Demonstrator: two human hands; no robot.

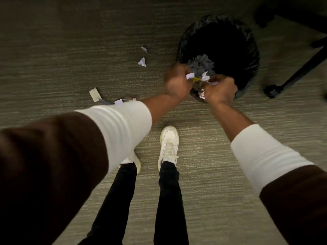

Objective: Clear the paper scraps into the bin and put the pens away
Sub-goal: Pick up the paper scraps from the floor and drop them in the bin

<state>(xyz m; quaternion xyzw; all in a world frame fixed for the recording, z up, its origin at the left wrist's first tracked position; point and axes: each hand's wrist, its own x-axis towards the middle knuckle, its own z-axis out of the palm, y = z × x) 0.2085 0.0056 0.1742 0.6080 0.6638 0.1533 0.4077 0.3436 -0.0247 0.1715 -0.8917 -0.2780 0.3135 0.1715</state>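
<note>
Crumpled white paper scraps sit bunched between a person's two hands, held over the six o'clock edge of a round bin lined with a black plastic bag. The left hand has its fingers curled round a flat white piece at the scraps' nine o'clock side. The right hand grips the bundle from four o'clock, with more white paper showing beneath its thumb. A small yellow piece shows between the hands; whether it is paper or something else cannot be told.

Just beyond the fingers, at twelve o'clock, a wad of grey crumpled paper lies inside the bin.

At the bin's nine o'clock, two loose white scraps lie on the grey-green ribbed carpet. Farther out, at about eight o'clock, are a cream slip of paper and a small heap of paper bits, partly hidden by the left forearm.

White sleeves cover both forearms. White lace-up sneakers stand at six o'clock below the hands. A black chair base with a castor stands at the bin's three o'clock.
</note>
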